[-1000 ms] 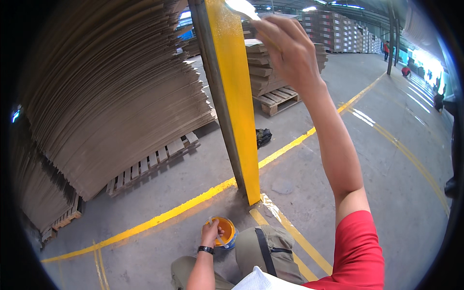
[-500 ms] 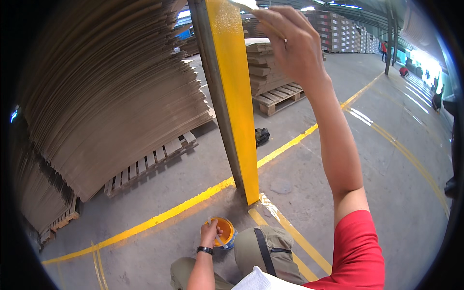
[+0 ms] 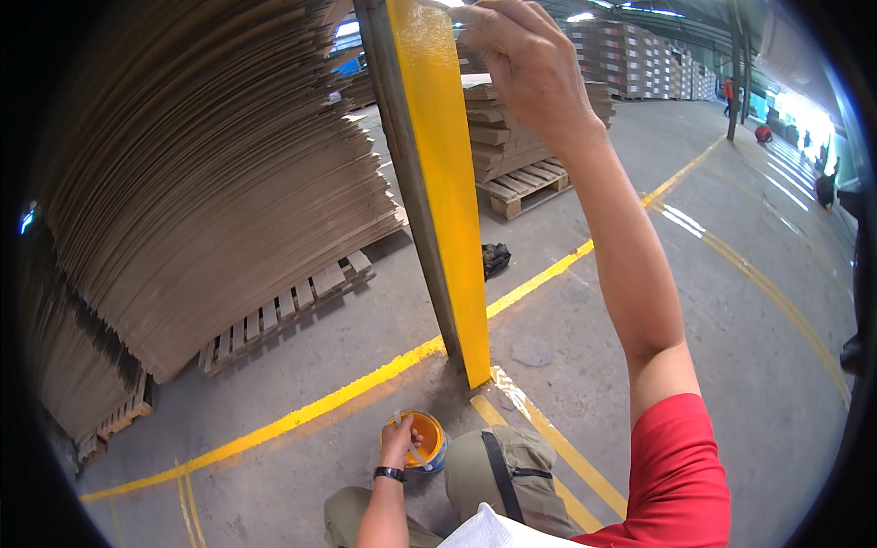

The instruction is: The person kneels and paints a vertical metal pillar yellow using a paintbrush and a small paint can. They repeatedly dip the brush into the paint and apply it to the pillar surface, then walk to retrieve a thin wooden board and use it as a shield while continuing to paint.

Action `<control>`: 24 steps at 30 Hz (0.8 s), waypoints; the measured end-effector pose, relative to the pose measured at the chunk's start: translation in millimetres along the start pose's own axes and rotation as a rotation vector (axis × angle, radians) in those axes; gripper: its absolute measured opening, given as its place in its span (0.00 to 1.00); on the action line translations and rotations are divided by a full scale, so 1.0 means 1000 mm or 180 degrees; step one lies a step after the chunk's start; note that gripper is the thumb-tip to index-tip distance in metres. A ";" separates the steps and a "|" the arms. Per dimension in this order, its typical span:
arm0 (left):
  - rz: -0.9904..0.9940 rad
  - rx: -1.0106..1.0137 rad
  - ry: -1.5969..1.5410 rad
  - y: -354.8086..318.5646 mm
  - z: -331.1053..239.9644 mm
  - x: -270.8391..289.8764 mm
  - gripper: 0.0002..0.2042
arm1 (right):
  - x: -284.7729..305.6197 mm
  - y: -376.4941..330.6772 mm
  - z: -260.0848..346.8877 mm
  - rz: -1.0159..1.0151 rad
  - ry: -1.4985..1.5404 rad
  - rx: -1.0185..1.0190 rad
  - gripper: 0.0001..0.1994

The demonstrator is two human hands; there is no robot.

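My right hand (image 3: 534, 78) is raised at the top of the view, fingers closed on a paintbrush (image 3: 449, 3). Most of the brush is hidden by the fingers and the frame edge. It is at the upper part of a steel post (image 3: 445, 201), whose facing side is yellow and whose left side is dark. Wet, streaky paint shows near the brush. Low down, my left hand (image 3: 396, 441) grips the pale handle of a blue paint bucket (image 3: 439, 456). Yellow-orange paint coats its inside. The bucket is beside my knee, close to the post's foot.
Tall stacks of cardboard sheets (image 3: 247, 183) stand on wooden pallets (image 3: 283, 306) at left. Another loaded pallet (image 3: 525, 185) is behind the post, near a dark bag (image 3: 495, 259). Yellow lines (image 3: 365, 379) cross the concrete floor. Other people (image 3: 728, 94) are far off at right.
My right hand has moved left and slightly up, taking the brush across the post's top. My left hand and the bucket have stayed almost where they were.
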State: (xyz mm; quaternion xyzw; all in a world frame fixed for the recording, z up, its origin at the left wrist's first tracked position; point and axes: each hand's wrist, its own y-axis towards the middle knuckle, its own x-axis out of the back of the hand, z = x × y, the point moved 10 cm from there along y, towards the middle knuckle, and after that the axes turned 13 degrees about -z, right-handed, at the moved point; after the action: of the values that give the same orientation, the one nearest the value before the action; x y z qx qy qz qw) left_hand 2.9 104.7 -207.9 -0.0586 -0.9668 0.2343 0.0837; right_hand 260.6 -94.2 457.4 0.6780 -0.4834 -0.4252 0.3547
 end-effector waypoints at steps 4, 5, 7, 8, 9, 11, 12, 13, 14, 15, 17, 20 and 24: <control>-0.0005 -0.0026 0.0034 0.000 0.000 0.000 0.13 | -0.005 0.007 0.000 -0.0168 -0.0100 0.0045 0.15; 0.0000 -0.0022 0.0020 0.000 0.000 0.000 0.13 | -0.009 0.008 -0.001 -0.0188 -0.0086 0.0040 0.15; 0.0000 -0.0016 -0.0006 0.000 0.001 0.001 0.13 | -0.016 0.006 0.001 -0.0161 0.0008 0.0086 0.15; -0.0001 -0.0018 -0.0008 0.000 0.001 0.001 0.14 | -0.019 0.005 0.002 -0.0155 0.0055 0.0108 0.14; -0.0002 -0.0021 -0.0006 0.001 0.001 0.001 0.14 | -0.020 0.003 0.004 -0.0126 0.0025 0.0146 0.14; -0.0002 -0.0018 0.0016 0.001 0.001 0.002 0.14 | -0.022 -0.001 0.008 -0.0056 -0.0044 0.0216 0.14; -0.0005 -0.0016 0.0025 0.001 0.002 0.002 0.14 | -0.019 -0.002 0.008 -0.0070 -0.0006 0.0178 0.14; -0.0043 -0.0028 0.0062 0.002 0.002 0.003 0.14 | -0.016 -0.003 0.007 -0.0085 0.0031 0.0140 0.14; -0.0006 -0.0017 0.0038 0.001 0.002 0.002 0.14 | -0.012 -0.003 0.007 -0.0099 0.0071 0.0104 0.14; -0.0002 -0.0019 0.0038 0.001 0.002 0.002 0.14 | -0.007 -0.002 0.006 -0.0188 -0.0026 0.0114 0.15; -0.0007 -0.0017 0.0043 0.001 0.002 0.002 0.14 | 0.002 0.000 0.002 -0.0362 -0.0220 0.0135 0.15; -0.0036 0.0009 0.0064 0.000 0.003 0.003 0.14 | 0.000 0.000 -0.010 -0.0315 -0.0351 0.0058 0.16; -0.0037 0.0032 0.0077 0.000 0.003 0.003 0.13 | -0.008 -0.011 -0.016 -0.0044 -0.0345 0.0062 0.16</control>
State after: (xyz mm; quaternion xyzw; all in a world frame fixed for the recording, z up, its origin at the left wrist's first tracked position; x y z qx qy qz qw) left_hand -0.6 103.5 -209.7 -0.0554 -0.9648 0.2380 0.0970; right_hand 277.8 -81.8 455.6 0.6608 -0.5013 -0.4591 0.3184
